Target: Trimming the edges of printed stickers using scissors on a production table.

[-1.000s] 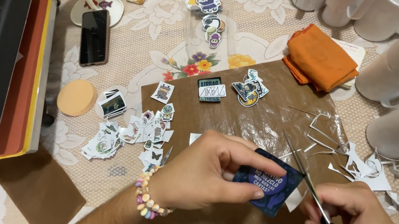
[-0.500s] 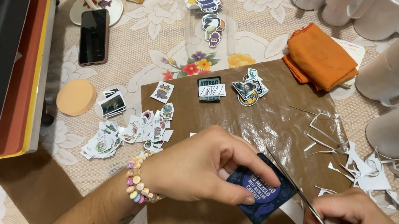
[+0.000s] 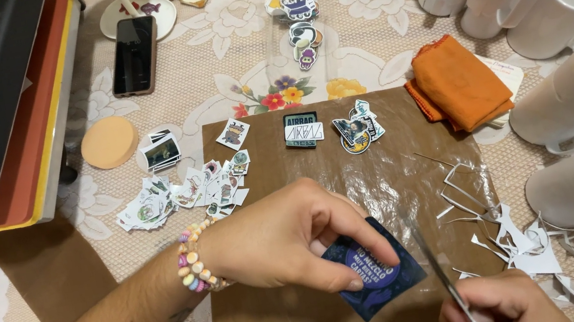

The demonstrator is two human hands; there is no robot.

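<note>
Left hand [image 3: 288, 238] pinching blue sticker [image 3: 376, 278], right hand [image 3: 501, 304] gripping scissors [image 3: 443, 282] at its edge

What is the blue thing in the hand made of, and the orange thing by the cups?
The dark blue sticker held by the left hand looks like thin glossy paper or vinyl: flat and slightly bent. The orange cloth looks like soft matte fabric, folded with creases.

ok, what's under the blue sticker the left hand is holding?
Brown sheet lies under the blue sticker. The left hand covers the sticker's upper left part, so whatever is beneath there is hidden.
</note>
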